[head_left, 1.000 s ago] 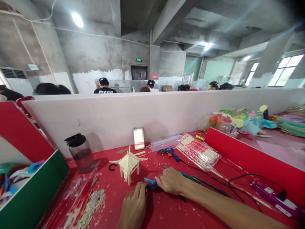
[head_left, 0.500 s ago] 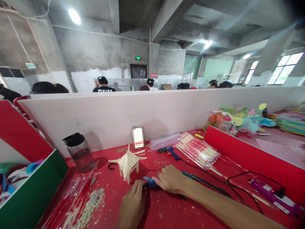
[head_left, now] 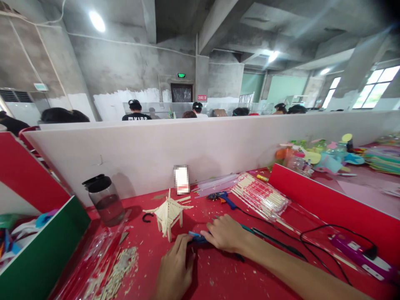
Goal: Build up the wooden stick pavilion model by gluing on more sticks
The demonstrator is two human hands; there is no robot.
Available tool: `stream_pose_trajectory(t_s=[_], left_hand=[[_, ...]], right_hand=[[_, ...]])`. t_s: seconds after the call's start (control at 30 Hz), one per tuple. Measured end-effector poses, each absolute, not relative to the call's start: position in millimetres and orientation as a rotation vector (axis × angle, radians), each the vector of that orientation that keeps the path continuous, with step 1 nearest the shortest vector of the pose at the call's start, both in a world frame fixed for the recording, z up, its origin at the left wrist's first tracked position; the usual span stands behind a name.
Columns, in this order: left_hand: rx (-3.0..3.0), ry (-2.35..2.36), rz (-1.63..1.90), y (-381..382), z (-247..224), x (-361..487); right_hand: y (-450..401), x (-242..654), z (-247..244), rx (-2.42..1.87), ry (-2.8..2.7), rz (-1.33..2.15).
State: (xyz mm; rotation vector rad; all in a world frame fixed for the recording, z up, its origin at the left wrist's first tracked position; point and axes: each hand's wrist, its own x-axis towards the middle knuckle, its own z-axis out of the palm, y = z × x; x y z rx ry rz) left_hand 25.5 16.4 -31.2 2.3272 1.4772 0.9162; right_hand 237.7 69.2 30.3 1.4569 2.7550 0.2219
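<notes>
A small pavilion of pale wooden sticks (head_left: 168, 213) stands upright on the red table. Just right of it lies a blue tool (head_left: 197, 238), partly covered by fingers. My left hand (head_left: 176, 264) is at its left end, fingers bent around something I cannot make out. From the right, my right hand (head_left: 225, 233) reaches over the tool's other end with curled fingers, and what they hold is hidden. Behind that hand rests a blue glue gun (head_left: 222, 198) with a black cord.
A dark-lidded bottle (head_left: 104, 202) and stick scraps (head_left: 120, 271) are at the left. Bagged sticks (head_left: 265, 196) lie at the back right, a purple power strip (head_left: 359, 256) far right. A white partition (head_left: 150, 158) bounds the back; people sit beyond it.
The thumb of my left hand has come away from the fingers a little. My right hand has shifted very slightly; the pavilion stands as before.
</notes>
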Motion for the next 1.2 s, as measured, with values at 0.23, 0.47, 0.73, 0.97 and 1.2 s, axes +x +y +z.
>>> stream_pose_trajectory(t_s=[0.23, 0.47, 0.73, 0.97, 1.2], left_hand=[[2.357, 1.421, 0.912, 15, -29, 24], [2.269, 1.39, 0.91, 21, -38, 24], [2.224, 1.291, 1.014, 22, -35, 26], [2.296, 1.319, 0.995, 18, -27, 22], [2.367, 1.338, 1.042, 20, -36, 22]], right_hand=[[71, 240, 31, 1.472, 2.769, 0.248], [72, 240, 32, 1.473, 2.776, 0.255], [72, 239, 30, 1.469, 2.78, 0.249], [72, 239, 33, 1.465, 2.78, 0.263], [74, 241, 34, 1.468, 2.803, 0.235]])
